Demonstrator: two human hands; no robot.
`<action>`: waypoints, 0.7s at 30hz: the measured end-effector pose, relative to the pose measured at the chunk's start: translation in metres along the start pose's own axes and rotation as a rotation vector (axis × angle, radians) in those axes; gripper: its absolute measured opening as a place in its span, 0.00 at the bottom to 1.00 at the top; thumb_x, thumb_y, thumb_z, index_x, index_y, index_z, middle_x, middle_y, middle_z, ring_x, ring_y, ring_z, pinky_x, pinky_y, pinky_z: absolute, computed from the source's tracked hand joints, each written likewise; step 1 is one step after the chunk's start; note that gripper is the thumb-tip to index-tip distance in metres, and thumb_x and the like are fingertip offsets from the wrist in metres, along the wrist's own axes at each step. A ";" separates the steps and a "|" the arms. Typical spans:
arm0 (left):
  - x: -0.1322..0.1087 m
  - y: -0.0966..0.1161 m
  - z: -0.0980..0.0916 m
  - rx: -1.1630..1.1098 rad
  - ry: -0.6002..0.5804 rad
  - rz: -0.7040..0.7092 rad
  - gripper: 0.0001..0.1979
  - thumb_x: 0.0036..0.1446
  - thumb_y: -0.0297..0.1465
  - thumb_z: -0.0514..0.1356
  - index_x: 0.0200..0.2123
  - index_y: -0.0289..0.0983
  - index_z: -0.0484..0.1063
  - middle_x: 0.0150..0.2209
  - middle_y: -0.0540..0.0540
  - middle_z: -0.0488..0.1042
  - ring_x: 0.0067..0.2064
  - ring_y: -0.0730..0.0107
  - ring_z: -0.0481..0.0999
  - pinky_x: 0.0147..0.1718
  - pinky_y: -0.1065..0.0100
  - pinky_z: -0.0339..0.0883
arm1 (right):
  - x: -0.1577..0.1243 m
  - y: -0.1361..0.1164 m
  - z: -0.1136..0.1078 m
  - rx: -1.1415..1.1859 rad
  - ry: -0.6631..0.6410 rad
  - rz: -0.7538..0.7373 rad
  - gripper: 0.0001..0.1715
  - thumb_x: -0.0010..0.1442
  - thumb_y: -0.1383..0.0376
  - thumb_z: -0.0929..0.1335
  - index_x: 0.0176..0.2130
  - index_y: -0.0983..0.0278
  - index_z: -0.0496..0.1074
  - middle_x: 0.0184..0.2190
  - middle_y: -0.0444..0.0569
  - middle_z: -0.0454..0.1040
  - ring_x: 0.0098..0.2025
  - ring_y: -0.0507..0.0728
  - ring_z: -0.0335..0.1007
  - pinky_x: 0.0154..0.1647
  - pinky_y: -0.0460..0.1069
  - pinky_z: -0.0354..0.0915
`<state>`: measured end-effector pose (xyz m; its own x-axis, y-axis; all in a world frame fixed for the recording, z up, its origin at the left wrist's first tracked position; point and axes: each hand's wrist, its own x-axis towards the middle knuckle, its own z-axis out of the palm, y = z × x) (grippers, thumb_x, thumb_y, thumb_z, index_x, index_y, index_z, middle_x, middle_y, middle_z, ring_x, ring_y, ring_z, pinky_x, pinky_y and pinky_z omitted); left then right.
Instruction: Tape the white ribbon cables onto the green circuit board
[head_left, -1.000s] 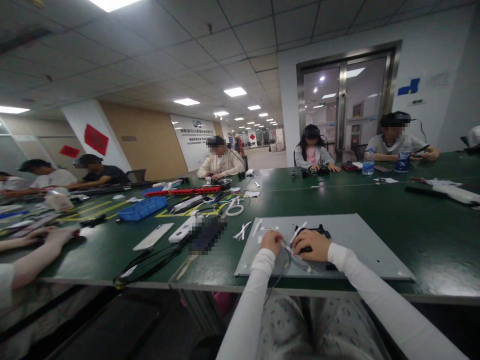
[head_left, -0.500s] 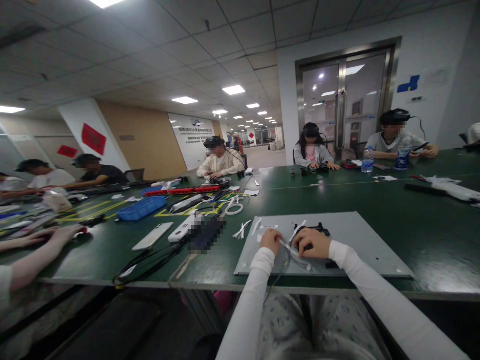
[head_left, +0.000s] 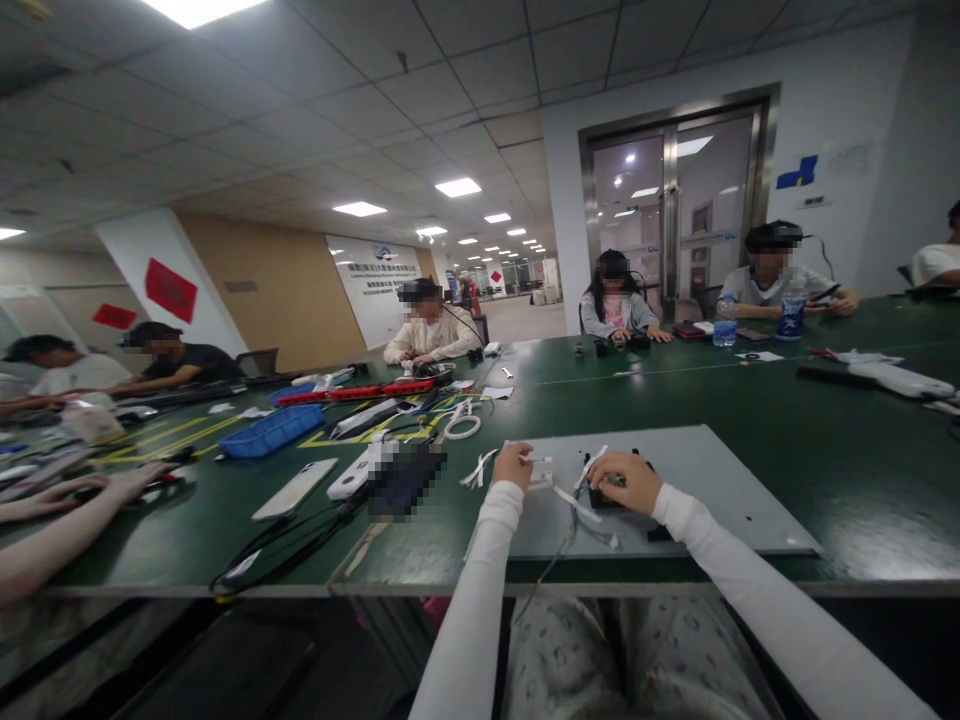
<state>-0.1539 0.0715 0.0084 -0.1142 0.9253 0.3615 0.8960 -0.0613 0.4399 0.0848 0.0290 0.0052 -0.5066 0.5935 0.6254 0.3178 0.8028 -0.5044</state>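
A flat grey panel (head_left: 720, 490) lies in front of me on the green table. My left hand (head_left: 512, 466) is at its far left corner, fingers pinched together beside white labels. Whatever is between those fingertips is too small to make out. My right hand (head_left: 628, 482) is closed over a black plastic part (head_left: 660, 534) on the panel, with a bit of green showing under the fingers. A white strip (head_left: 590, 466) touches its fingertips. Between the hands lies a thin grey cable (head_left: 568, 532) with another white strip (head_left: 576, 503), running off the table's front edge.
Left of the panel are white strips (head_left: 478, 468), a white phone (head_left: 295, 489), a white power strip (head_left: 360, 472), a dark pouch (head_left: 405, 482) and a blue tray (head_left: 271, 430). A co-worker's arm (head_left: 82, 525) reaches in at left. Bottles (head_left: 725, 322) stand across the table.
My left hand has let go of the cable and strip and moved left to the panel's corner. The right hand stays over the black part. The view has shifted slightly.
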 end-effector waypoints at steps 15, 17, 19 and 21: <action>0.003 -0.025 0.000 0.221 0.119 -0.292 0.13 0.44 0.33 0.58 0.37 0.44 0.68 0.38 0.48 0.72 0.43 0.62 0.66 0.38 0.64 0.59 | -0.002 0.007 -0.003 -0.068 0.096 0.063 0.07 0.48 0.70 0.62 0.27 0.62 0.70 0.29 0.45 0.72 0.35 0.53 0.66 0.44 0.51 0.58; 0.004 -0.026 0.000 0.214 0.094 -0.308 0.13 0.44 0.33 0.58 0.37 0.44 0.68 0.38 0.48 0.72 0.43 0.61 0.66 0.38 0.63 0.59 | -0.002 0.007 -0.003 -0.071 0.094 0.064 0.08 0.48 0.70 0.62 0.27 0.62 0.70 0.29 0.45 0.72 0.35 0.53 0.66 0.43 0.50 0.58; 0.005 -0.027 0.001 0.202 0.086 -0.305 0.13 0.45 0.32 0.58 0.37 0.44 0.68 0.38 0.48 0.72 0.43 0.61 0.66 0.38 0.63 0.59 | -0.002 0.007 -0.003 -0.073 0.096 0.063 0.08 0.48 0.70 0.62 0.27 0.62 0.70 0.29 0.46 0.72 0.35 0.53 0.66 0.42 0.50 0.59; 0.006 -0.029 0.002 0.186 0.086 -0.308 0.13 0.45 0.31 0.58 0.37 0.44 0.68 0.37 0.48 0.73 0.43 0.62 0.67 0.38 0.64 0.59 | -0.002 0.008 -0.003 -0.076 0.098 0.063 0.08 0.48 0.70 0.62 0.27 0.62 0.70 0.29 0.46 0.72 0.35 0.53 0.66 0.42 0.49 0.59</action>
<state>-0.1799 0.0794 -0.0037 -0.4190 0.8547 0.3066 0.8759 0.2913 0.3847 0.0907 0.0339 0.0017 -0.4039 0.6429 0.6508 0.4086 0.7633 -0.5004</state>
